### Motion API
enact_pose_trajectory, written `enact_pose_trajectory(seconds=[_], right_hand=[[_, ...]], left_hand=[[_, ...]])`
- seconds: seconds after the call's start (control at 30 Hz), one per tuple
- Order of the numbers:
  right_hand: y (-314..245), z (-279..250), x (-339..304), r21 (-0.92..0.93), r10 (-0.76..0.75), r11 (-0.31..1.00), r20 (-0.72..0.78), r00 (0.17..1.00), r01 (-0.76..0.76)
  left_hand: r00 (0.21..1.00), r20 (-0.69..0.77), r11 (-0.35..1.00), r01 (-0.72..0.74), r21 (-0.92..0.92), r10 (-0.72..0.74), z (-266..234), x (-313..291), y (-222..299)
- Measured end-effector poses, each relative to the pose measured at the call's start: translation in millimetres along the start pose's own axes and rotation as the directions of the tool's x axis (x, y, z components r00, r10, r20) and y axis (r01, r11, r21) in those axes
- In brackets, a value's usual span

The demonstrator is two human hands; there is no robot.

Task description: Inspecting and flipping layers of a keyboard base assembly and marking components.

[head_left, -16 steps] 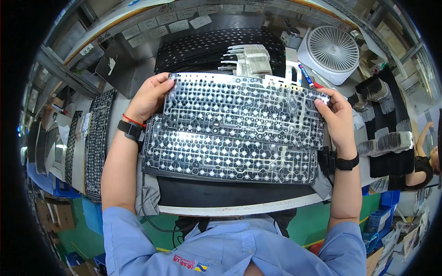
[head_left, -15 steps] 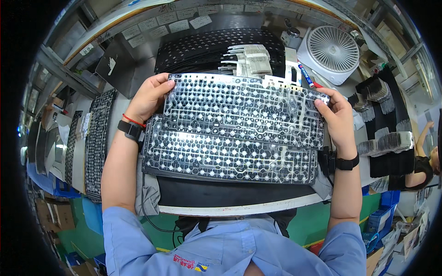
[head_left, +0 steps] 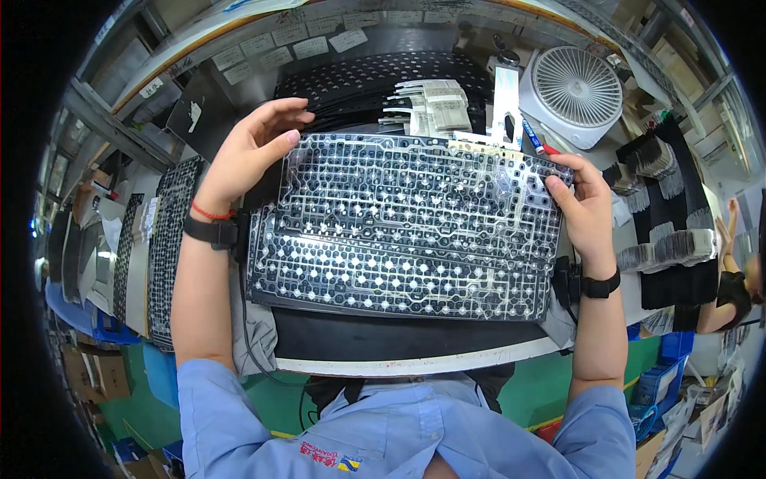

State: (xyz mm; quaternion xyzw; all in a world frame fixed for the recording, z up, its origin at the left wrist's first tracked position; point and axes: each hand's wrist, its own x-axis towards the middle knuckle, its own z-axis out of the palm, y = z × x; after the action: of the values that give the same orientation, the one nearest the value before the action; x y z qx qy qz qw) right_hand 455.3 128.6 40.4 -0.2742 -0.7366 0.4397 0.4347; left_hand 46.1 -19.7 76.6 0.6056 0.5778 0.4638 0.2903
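A clear keyboard membrane sheet [head_left: 399,180], printed with circuit lines and lying over a dark grid of holes, overlaps the top of a similar keyboard panel [head_left: 367,279] on the bench. My right hand [head_left: 589,203] pinches the upper sheet's right end between thumb and fingers. At its upper left corner, my left hand [head_left: 249,156] is open, its fingers spread beyond the edge and the thumb tip by the corner. Whether that thumb touches the sheet I cannot tell. A pale connector tail [head_left: 506,104] sticks up from the sheet's far edge.
Behind the sheet lie black perforated plates [head_left: 351,84] and a bundle of pale flexible strips [head_left: 440,105]. A white fan [head_left: 576,86] and a blue marker [head_left: 532,137] stand at the back right. More keyboard panels [head_left: 171,247] lie left; stacked strips [head_left: 674,246] lie right.
My left hand has let go of the upper sheet's left corner and its fingers have spread upward. The sheet's left end sits slightly lower, and its connector tail now stands higher.
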Motion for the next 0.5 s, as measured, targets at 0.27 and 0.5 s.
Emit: enact_pose_trajectory(seconds=[0.27, 0.5], right_hand=[[-2.8, 2.2, -3.4, -0.029, -0.093, 0.995, -0.003, 0.996, 0.093], [-1.8, 1.7, -3.6, -0.026, -0.085, 0.996, 0.020, 0.996, 0.086]], left_hand=[[0.989, 0.116, 0.917, -0.129, 0.378, 0.092, 27.5, -9.5, 39.8], [0.999, 0.049, 0.914, -0.035, 0.403, 0.017, 32.5, -7.5, 36.3]])
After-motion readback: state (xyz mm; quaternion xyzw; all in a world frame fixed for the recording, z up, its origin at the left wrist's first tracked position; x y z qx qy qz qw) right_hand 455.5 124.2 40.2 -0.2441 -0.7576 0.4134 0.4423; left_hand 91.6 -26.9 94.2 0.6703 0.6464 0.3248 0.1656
